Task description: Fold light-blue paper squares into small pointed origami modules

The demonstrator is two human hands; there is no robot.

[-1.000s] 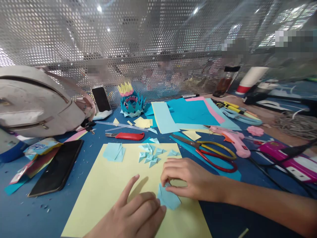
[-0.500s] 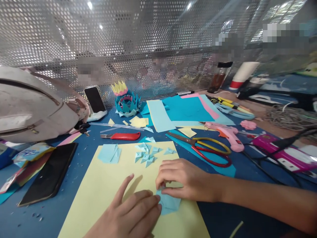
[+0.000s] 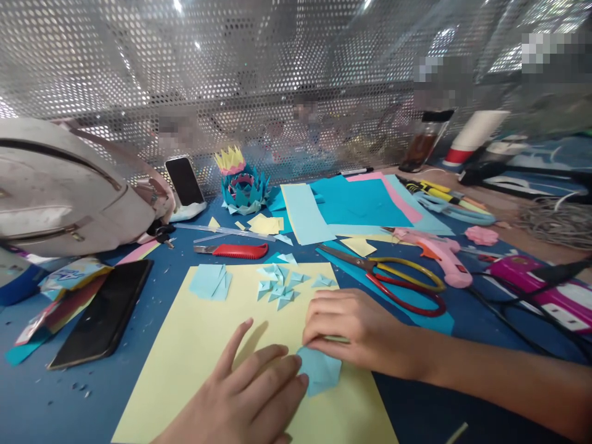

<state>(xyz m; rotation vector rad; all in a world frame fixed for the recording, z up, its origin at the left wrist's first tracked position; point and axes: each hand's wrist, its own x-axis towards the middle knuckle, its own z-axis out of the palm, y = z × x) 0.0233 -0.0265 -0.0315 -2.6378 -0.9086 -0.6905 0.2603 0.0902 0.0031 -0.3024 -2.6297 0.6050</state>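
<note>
A small piece of light blue paper [image 3: 320, 372] with faint creases lies on a large pale yellow sheet [image 3: 185, 370]. The fingertips of my left hand [image 3: 259, 391] rest at its left edge, fingers stretched out and thumb spread away. At its upper edge, my right hand [image 3: 345, 327] has thumb and fingers pinched together, hiding that part of the paper. Beyond my hands, several small folded light blue pieces [image 3: 280, 295] sit in a group on the yellow sheet. To their left is a stack of light blue paper squares [image 3: 210, 282].
Scissors [image 3: 383, 271], a pink glue gun [image 3: 441, 253] and a red utility knife [image 3: 238, 250] lie beyond the yellow sheet. A folded-paper flower shape [image 3: 244, 191] stands behind. At left are a dark tablet [image 3: 104, 314] and a pale backpack [image 3: 69, 185]; at right, a power strip [image 3: 541, 290].
My right thumb and fingers have closed together at the paper's upper edge, where a gap showed before. My left hand stays at the left edge. The whole view has shifted slightly.
</note>
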